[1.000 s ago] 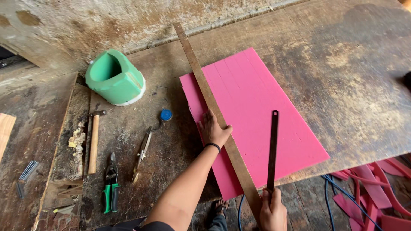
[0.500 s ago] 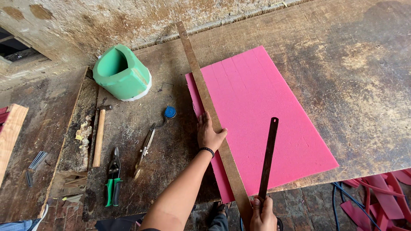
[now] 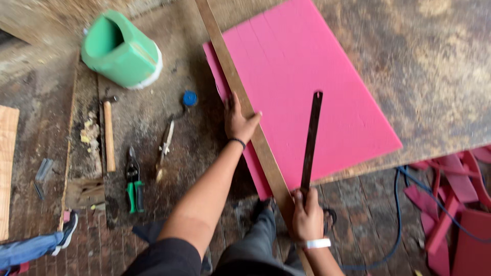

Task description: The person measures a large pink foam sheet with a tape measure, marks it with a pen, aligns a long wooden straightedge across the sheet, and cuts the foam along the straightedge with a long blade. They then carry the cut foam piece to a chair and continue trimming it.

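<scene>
At frame centre, left hand [image 3: 239, 121] lies palm down on a long wooden strip [image 3: 240, 97], fingers spread flat, thumb hooked over the strip's right edge; it presses rather than grips. Dark band at that wrist. Strip runs diagonally from top centre down to the lower middle, lying across the left edge of the pink sheet [image 3: 302, 87].

Lower centre: right hand [image 3: 307, 214] closed around the near end of a dark metal blade [image 3: 311, 140]. Blade is long and narrow with a small hole at its far end, and points up the frame over the sheet, a little right of the strip and roughly parallel to it. White band on the right wrist.

Sheet is a large rectangle, set at an angle on the worn table [image 3: 440, 66], near corner hanging past the table edge.

Upper left: green bucket [image 3: 120, 50] on its side, mouth towards the left. Below it, left of the sheet: a hammer [image 3: 108, 135] with a wooden handle, green-handled snips [image 3: 134, 181], a small blue tape [image 3: 190, 98], and a slim tool [image 3: 165, 145] I cannot identify.

Lower right, on the brick floor: red offcuts [image 3: 455, 204] and a blue cable [image 3: 404, 204]. Lower left corner: another person's shoe [image 3: 69, 227] and trouser leg.
</scene>
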